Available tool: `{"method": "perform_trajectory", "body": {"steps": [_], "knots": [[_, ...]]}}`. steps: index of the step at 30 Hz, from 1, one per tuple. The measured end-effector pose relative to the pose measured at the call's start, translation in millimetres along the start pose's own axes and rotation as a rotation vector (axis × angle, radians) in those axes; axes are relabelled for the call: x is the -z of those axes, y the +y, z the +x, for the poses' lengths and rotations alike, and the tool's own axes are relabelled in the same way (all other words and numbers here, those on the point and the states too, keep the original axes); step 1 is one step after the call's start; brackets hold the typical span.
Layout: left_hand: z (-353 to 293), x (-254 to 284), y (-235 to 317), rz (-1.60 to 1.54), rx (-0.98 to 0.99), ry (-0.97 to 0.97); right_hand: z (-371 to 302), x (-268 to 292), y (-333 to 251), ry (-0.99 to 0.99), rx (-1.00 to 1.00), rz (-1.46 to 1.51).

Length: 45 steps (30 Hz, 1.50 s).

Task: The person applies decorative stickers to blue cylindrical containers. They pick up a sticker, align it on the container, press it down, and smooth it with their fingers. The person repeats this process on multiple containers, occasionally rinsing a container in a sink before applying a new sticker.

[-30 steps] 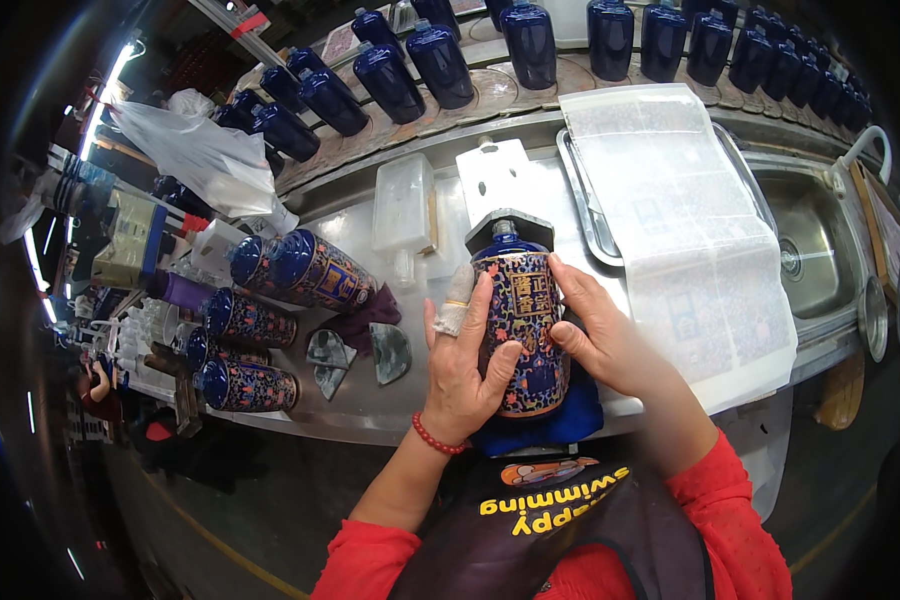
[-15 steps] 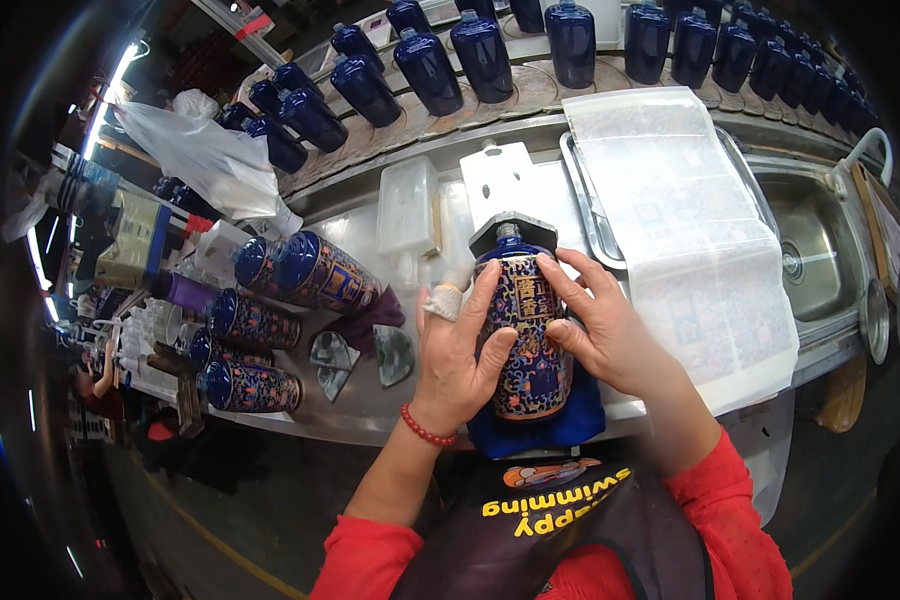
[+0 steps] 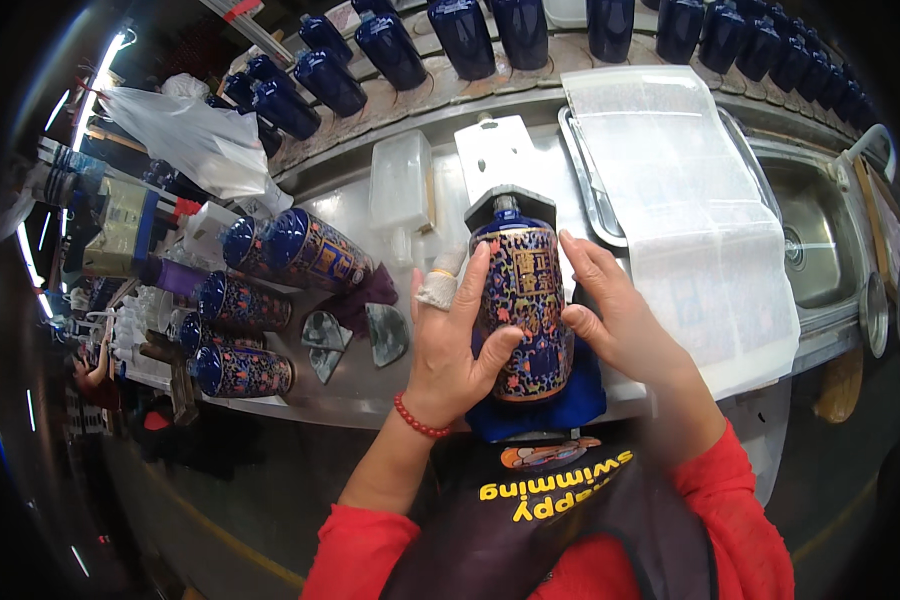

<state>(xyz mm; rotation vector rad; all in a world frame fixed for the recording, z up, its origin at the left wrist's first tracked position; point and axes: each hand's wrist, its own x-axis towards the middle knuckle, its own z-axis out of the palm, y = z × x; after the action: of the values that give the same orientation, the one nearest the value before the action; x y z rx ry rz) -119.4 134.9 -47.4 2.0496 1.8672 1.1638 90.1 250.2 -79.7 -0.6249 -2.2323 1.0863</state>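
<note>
A dark blue glass bottle (image 3: 528,330) with a colourful floral pattern lies in front of me, its neck pointing away. Its neck end rests at a dark angular support (image 3: 482,214), and a blue cloth (image 3: 588,402) is under its base. Along the bottle's left side, my left hand (image 3: 448,350) holds it, thumb on the patterned surface. One finger of that hand wears a whitish wrap (image 3: 438,288). Beside the bottle's right side, my right hand (image 3: 618,322) is open, fingers extended, its thumb close to the glass.
Patterned bottles (image 3: 240,370) lie at left, near green-grey scraper-like pieces (image 3: 386,334) and a purple cloth (image 3: 352,304). A clear plastic box (image 3: 400,180) stands behind them. Translucent sheets (image 3: 690,230) cover a tray at right, beside a sink (image 3: 805,250). Plain blue bottles (image 3: 465,40) line the conveyor.
The bottle has turned about its length, so its lettered panel shows differently. My right hand's fingers have moved off its top to the right. The view has shifted slightly.
</note>
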Motion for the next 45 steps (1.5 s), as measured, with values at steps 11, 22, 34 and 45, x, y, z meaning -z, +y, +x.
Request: {"method": "perform_trajectory", "body": {"steps": [11, 22, 34, 45], "knots": [[-59.2, -18.8, 0.7, 0.052, -0.106, -0.08, -43.4, 3.0, -8.2, 0.001, 0.058, -0.079], [-67.5, -23.1, -0.2, 0.138, -0.178, -0.02, -66.3, -11.4, -12.0, 0.037, 0.093, -0.186], [-88.8, -28.7, -0.4, 0.173, -0.172, 0.056, -63.4, -25.7, -17.1, 0.07, 0.184, -0.242], [-89.0, -30.9, 9.8, 0.299, -0.238, 0.119, -63.2, -24.9, -17.9, 0.053, 0.166, -0.246]]}}
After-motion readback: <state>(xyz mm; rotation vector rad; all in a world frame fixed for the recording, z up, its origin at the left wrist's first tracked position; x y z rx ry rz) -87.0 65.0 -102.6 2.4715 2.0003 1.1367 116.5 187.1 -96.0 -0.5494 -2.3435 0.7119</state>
